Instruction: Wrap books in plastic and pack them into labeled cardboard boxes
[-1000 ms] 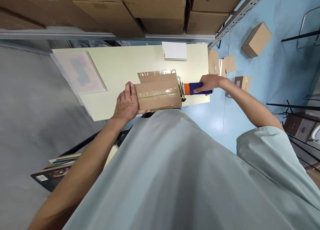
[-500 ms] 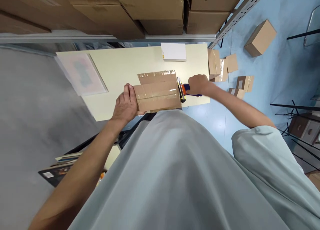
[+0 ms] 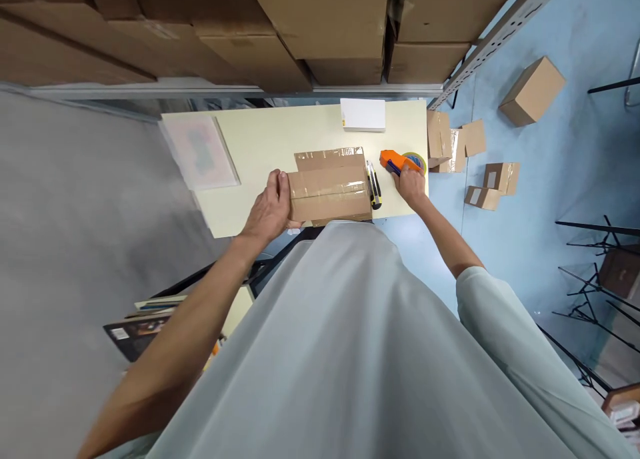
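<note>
A small cardboard box [image 3: 330, 191] with shiny clear tape across its top lies at the near edge of the pale yellow table [image 3: 280, 129]. One flap stands out along its far side. My left hand [image 3: 267, 209] grips the left end of the box, thumb on the near side and fingers over the top. Off to the right, my right hand [image 3: 411, 184] is wrapped round the handle of an orange and blue tape dispenser [image 3: 395, 159], its tape roll showing on the right. Between box and dispenser lie yellow and black utility knives [image 3: 374, 186], touching neither hand.
A white box [image 3: 363, 115] stands at the table's far edge, and a framed print [image 3: 200, 151] lies at the left. Large cartons [image 3: 320, 19] fill the shelf above. Several small cartons [image 3: 440, 139] sit beyond the table's right end, with another carton [image 3: 534, 91] on the floor.
My right hand has moved the tape dispenser away from the box's right end, outward to the right, and turned it so the orange body shows. My left hand keeps its hold on the box.
</note>
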A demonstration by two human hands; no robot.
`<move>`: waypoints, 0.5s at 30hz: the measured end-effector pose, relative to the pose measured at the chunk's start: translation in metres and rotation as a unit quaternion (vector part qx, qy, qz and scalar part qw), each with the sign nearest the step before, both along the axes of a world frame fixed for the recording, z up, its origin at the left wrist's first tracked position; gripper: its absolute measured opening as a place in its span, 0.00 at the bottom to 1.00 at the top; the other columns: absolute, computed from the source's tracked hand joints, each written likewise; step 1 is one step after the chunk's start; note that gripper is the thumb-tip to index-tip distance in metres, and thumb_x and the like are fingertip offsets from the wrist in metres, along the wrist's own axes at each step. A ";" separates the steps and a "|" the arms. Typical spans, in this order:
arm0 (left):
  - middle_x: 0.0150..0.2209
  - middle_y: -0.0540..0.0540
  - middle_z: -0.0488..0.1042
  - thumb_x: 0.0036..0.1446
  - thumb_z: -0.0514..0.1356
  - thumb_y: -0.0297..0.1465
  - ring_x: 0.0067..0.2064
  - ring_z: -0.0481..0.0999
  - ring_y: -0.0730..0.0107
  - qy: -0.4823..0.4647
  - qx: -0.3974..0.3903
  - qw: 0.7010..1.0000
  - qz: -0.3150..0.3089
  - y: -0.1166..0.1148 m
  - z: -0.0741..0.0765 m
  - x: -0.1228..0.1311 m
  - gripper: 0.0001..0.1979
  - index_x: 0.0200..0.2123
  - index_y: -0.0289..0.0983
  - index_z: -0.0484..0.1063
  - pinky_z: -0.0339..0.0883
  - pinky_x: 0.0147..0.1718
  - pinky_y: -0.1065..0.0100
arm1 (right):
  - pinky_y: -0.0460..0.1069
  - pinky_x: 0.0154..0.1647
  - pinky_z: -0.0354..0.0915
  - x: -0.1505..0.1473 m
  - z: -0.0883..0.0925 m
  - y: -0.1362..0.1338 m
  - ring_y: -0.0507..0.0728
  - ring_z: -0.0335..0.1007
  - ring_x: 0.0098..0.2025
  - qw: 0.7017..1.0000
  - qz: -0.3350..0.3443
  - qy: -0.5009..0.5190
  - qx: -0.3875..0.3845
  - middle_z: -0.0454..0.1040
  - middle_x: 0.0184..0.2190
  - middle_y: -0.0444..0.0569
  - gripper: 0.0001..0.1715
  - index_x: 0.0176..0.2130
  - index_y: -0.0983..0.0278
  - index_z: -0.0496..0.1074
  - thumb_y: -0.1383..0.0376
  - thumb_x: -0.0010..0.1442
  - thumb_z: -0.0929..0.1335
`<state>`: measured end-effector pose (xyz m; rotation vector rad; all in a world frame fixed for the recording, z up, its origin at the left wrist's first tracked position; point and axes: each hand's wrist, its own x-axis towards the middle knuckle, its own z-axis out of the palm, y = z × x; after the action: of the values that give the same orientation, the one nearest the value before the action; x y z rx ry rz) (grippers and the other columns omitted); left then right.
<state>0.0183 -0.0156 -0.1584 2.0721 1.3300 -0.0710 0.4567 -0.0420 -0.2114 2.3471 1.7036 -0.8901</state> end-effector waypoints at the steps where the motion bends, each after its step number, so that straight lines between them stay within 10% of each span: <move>1: 0.84 0.17 0.48 0.56 0.73 0.62 0.81 0.61 0.17 -0.001 0.005 1.000 0.006 0.000 0.000 -0.003 0.68 0.85 0.32 0.49 0.65 0.75 0.32 | 0.75 0.73 0.65 -0.004 -0.003 -0.003 0.77 0.82 0.60 1.000 -0.002 0.000 0.007 0.84 0.52 0.74 0.32 0.66 0.79 0.71 0.53 0.83 0.63; 6: 0.84 0.22 0.51 0.54 0.74 0.63 0.79 0.66 0.21 -0.003 0.003 0.998 0.056 0.003 0.002 -0.031 0.65 0.83 0.35 0.57 0.64 0.77 0.34 | 0.77 0.75 0.65 -0.022 0.012 -0.022 0.78 0.77 0.67 0.997 -0.040 -0.001 0.059 0.80 0.59 0.79 0.34 0.68 0.78 0.70 0.52 0.83 0.62; 12: 0.87 0.25 0.41 0.44 0.79 0.67 0.86 0.44 0.23 -0.106 -0.025 0.987 0.116 -0.009 0.006 -0.033 0.74 0.83 0.37 0.57 0.43 0.83 0.34 | 0.74 0.86 0.53 -0.109 0.078 -0.060 0.71 0.54 0.85 0.967 -0.025 0.126 0.219 0.62 0.82 0.63 0.41 0.83 0.63 0.56 0.46 0.84 0.51; 15: 0.87 0.21 0.31 0.45 0.78 0.68 0.88 0.32 0.29 -0.146 -0.023 0.973 0.177 -0.024 0.003 -0.021 0.81 0.85 0.29 0.45 0.35 0.84 0.36 | 0.67 0.89 0.49 -0.163 0.084 -0.069 0.66 0.43 0.89 0.951 -0.002 0.220 0.215 0.53 0.86 0.60 0.48 0.86 0.65 0.49 0.42 0.83 0.51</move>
<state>-0.0031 -0.0400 -0.1553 1.6980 1.4691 0.3427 0.2940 -0.1110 -0.1276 2.5488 2.2663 -1.2259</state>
